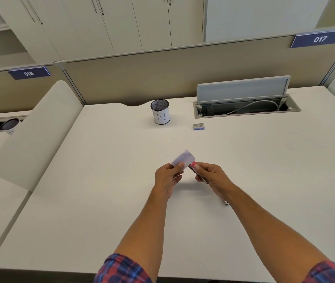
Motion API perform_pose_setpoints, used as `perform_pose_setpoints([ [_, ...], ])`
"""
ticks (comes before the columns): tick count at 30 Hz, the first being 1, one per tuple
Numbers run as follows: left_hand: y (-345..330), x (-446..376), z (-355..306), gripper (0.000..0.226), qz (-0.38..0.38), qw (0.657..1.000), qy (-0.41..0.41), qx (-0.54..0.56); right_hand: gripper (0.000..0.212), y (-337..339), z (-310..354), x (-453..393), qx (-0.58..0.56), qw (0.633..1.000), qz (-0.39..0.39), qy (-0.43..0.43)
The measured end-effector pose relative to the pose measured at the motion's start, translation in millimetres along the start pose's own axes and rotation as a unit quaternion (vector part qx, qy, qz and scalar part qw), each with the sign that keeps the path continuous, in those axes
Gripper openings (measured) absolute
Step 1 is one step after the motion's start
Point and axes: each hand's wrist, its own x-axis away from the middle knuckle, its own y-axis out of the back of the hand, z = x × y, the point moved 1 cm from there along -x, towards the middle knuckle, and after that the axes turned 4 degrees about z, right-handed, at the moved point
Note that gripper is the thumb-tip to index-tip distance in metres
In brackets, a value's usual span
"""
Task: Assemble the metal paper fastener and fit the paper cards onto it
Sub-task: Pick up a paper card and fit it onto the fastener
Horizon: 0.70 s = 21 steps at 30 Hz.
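Paper cards and fastener are both held up over the middle of the wide white desk (pixel 101 201), the largest thing in view, which runs from the near edge to a beige partition (pixel 162 78) at the far side. In the far right of the desktop a cable hatch (pixel 246 108) stands with its grey lid raised, a pale cable lying inside. Left of it, near the far edge, stands a mesh pen cup (pixel 160 112) with a white wrap. Just near and right of the cup lies a small staple box (pixel 198 126). The left hand (pixel 167 177) pinches a pale paper card (pixel 183 158) between thumb and curled fingers, the card tilted up and away. The right hand (pixel 211 176) has its fingers clamped on a thin dark strip with a pink end (pixel 193 166), just beside the card's right edge; whether they touch cannot be told. A tiny metal piece (pixel 226 203) lies on the desk by the right forearm.
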Motion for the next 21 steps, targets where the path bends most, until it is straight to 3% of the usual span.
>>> perform_pose_setpoints([
  [9, -3.0, 2.1, 5.7, 0.017, -0.004, 0.997, -0.022, -0.070, 0.040, -10.4, 0.5, 5.0, 0.003, 0.999, -0.031, 0.011],
  [15, -7.3, 4.5, 7.6, 0.047, 0.012, 0.994, -0.034, -0.102, 0.039, -15.3, 0.7, 8.3, 0.006, 0.997, -0.076, 0.014],
  [21, -9.3, 8.1, 9.2, 0.031, 0.037, 0.996, -0.035, -0.067, 0.036, -20.2, -0.4, 11.0, -0.016, 0.994, -0.105, 0.018],
])
